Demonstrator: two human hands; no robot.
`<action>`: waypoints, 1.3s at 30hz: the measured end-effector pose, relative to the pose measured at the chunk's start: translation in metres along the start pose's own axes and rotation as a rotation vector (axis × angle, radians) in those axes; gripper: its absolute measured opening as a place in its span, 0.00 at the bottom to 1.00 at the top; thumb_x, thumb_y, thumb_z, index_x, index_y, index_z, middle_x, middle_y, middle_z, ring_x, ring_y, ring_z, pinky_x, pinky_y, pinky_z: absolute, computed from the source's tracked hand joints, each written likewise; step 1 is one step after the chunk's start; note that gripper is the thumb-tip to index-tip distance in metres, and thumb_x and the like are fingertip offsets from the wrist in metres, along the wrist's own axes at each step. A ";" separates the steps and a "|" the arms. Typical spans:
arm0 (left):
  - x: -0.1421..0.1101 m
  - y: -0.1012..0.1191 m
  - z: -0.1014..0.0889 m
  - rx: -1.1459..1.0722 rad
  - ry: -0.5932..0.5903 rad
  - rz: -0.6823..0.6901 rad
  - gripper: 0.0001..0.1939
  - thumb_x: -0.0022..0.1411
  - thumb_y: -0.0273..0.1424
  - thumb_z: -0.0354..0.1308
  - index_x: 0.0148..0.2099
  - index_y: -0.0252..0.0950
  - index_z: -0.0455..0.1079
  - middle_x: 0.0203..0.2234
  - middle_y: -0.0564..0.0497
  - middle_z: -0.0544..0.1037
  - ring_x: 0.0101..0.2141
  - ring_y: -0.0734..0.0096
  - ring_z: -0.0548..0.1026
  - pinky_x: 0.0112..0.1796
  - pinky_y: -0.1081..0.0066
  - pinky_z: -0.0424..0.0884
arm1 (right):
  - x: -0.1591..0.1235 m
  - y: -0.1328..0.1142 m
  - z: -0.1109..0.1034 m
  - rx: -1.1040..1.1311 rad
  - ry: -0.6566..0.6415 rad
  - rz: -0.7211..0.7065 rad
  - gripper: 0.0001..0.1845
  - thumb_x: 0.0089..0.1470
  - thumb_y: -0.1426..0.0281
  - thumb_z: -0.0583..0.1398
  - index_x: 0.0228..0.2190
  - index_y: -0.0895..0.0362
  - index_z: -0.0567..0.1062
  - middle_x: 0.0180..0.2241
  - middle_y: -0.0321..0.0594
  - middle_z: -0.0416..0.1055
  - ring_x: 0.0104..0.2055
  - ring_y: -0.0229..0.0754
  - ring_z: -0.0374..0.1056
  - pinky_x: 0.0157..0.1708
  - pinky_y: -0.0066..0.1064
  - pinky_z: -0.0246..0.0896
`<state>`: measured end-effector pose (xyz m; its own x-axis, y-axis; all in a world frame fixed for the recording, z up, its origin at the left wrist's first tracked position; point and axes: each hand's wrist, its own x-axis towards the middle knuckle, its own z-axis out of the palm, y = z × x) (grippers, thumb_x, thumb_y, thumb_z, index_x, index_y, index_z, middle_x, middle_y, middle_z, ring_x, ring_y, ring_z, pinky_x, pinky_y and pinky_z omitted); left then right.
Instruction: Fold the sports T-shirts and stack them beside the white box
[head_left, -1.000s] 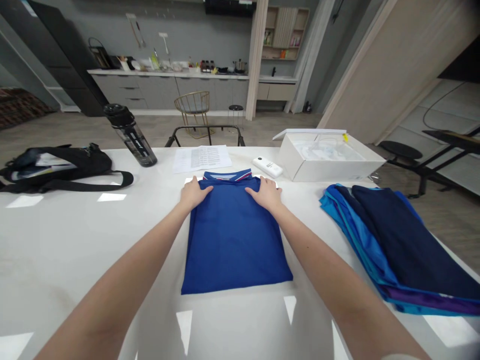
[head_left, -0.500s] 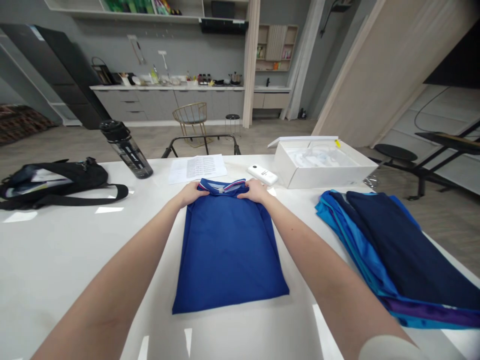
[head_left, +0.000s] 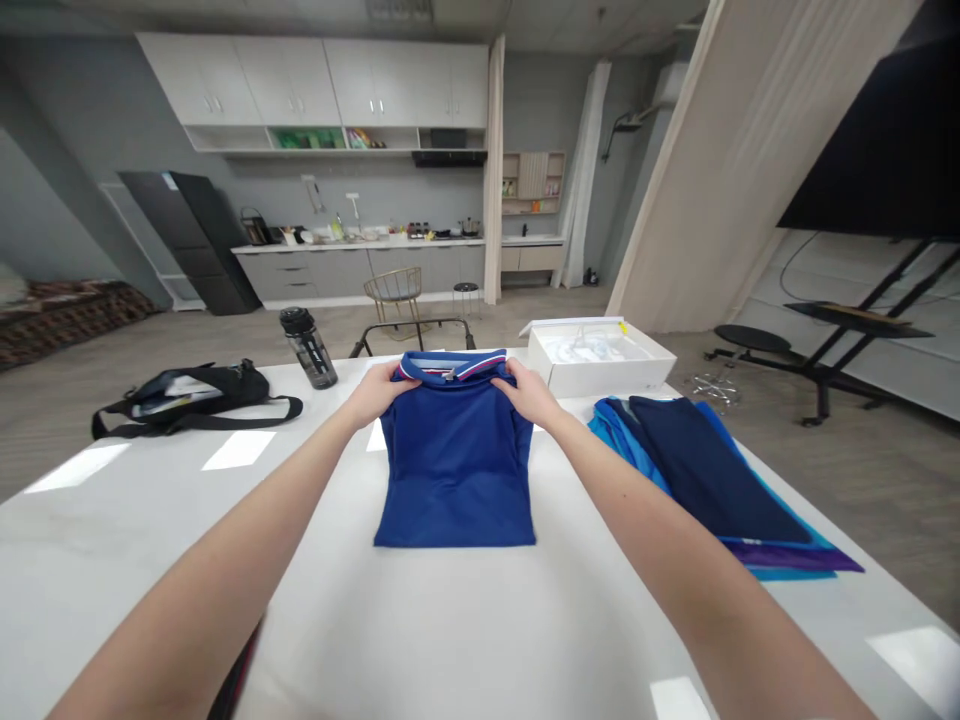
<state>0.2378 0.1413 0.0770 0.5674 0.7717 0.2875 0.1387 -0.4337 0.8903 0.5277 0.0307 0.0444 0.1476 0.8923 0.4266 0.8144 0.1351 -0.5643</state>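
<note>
A folded blue polo shirt (head_left: 457, 455) is in front of me, its striped collar at the far end. My left hand (head_left: 377, 393) is closed on the shirt at the left of the collar, thumb on top. On the right side of the collar, my right hand (head_left: 531, 392) pinches the cloth the same way. The collar end is raised off the white table (head_left: 450, 630), while the hem end rests on it. The fingertips are hidden behind the fabric.
To the right lies a stack of folded clothes (head_left: 712, 470) in dark and bright blue and purple. A white box (head_left: 611, 375) stands behind it. At the left are a black bag (head_left: 199, 395) and a black bottle (head_left: 311, 350). A chair (head_left: 412, 325) stands beyond the table's far edge.
Both hands have lifted the collar end of the shirt off the table, and the shirt now bends toward its hem. The head view has tilted up, showing more of the room.
</note>
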 end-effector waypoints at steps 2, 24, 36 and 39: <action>-0.014 0.037 0.002 0.012 0.014 0.019 0.26 0.49 0.49 0.71 0.45 0.37 0.81 0.43 0.46 0.84 0.47 0.50 0.79 0.54 0.53 0.72 | -0.013 -0.020 -0.031 -0.008 0.043 -0.029 0.13 0.63 0.59 0.57 0.45 0.52 0.71 0.43 0.40 0.77 0.45 0.48 0.72 0.47 0.36 0.64; -0.090 0.266 0.217 -0.365 -0.165 0.327 0.19 0.59 0.42 0.68 0.49 0.37 0.79 0.47 0.50 0.82 0.51 0.55 0.77 0.55 0.58 0.71 | -0.205 -0.048 -0.364 -0.229 0.343 -0.109 0.13 0.58 0.57 0.63 0.36 0.54 0.72 0.33 0.36 0.74 0.38 0.45 0.70 0.42 0.35 0.63; 0.067 0.151 0.391 -0.587 -0.246 -0.032 0.23 0.52 0.42 0.71 0.47 0.35 0.78 0.47 0.45 0.83 0.50 0.54 0.77 0.55 0.58 0.70 | -0.147 0.182 -0.358 -0.345 0.245 0.117 0.11 0.57 0.60 0.63 0.35 0.53 0.70 0.35 0.37 0.74 0.39 0.46 0.70 0.42 0.35 0.62; 0.112 0.090 0.427 -0.574 -0.228 -0.128 0.23 0.50 0.41 0.71 0.46 0.34 0.79 0.45 0.44 0.83 0.47 0.56 0.79 0.52 0.59 0.72 | -0.123 0.249 -0.327 -0.377 0.150 0.237 0.09 0.56 0.63 0.63 0.37 0.53 0.71 0.39 0.39 0.76 0.42 0.47 0.71 0.44 0.36 0.62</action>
<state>0.6607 -0.0104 0.0387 0.7429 0.6546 0.1396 -0.2046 0.0234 0.9786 0.8955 -0.1865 0.0825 0.4108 0.8038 0.4303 0.8916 -0.2554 -0.3741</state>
